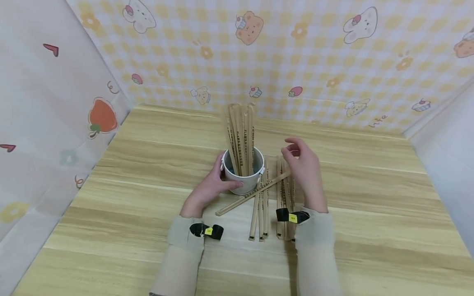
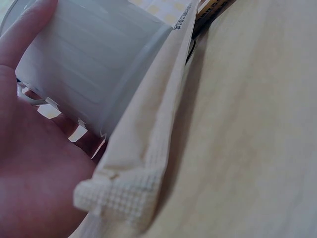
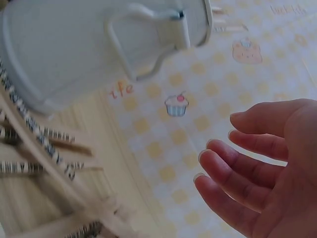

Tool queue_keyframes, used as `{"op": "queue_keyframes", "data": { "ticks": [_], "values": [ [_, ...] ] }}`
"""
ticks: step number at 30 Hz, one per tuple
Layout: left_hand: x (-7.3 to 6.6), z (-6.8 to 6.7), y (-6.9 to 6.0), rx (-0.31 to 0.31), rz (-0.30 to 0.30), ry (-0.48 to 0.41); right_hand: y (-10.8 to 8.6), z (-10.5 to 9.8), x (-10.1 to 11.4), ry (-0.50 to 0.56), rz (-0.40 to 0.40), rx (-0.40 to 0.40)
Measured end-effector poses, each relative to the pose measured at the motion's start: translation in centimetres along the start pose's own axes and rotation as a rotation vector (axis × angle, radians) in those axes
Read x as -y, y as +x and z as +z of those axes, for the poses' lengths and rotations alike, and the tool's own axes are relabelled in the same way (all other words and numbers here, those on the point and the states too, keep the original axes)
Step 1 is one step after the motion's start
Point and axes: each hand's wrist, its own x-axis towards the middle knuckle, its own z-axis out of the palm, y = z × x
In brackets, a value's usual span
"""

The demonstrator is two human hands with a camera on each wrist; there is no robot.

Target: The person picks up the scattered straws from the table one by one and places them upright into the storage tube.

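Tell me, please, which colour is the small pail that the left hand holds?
The pail is white; it shows best in the head view.

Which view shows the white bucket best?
The head view, which alone looks into the white bucket, showing packets inside. The left wrist shows part of its wall; the right wrist shows its wall and a side handle.

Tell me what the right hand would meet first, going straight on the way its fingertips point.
Probably the slim brown packets standing in the white bucket: the right hand points its fingertips left toward them. Its height is unclear, so the bucket's rim might come first.
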Motion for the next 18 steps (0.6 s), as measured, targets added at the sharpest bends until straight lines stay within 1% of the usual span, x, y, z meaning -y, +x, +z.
{"op": "queue_keyframes", "data": {
  "ticks": [6, 10, 14, 18],
  "values": [
    [-0.1, -0.1, 0.0, -0.008, -0.010, 0.007, 0.0, -0.8, -1.4, -0.039, 0.040, 0.001],
    [-0.2, -0.1, 0.0, -0.009, -0.012, 0.009, 0.1, -1.1, -2.3, -0.075, 0.075, 0.030],
    [-0.1, -0.1, 0.0, -0.010, -0.013, 0.012, 0.1, -1.2, -2.9, -0.112, 0.109, 0.092],
    [-0.3, 0.0, 0.0, -0.009, -0.017, 0.005, 0.0, -1.2, -3.5, -0.167, 0.134, 0.191]
  ]
}}
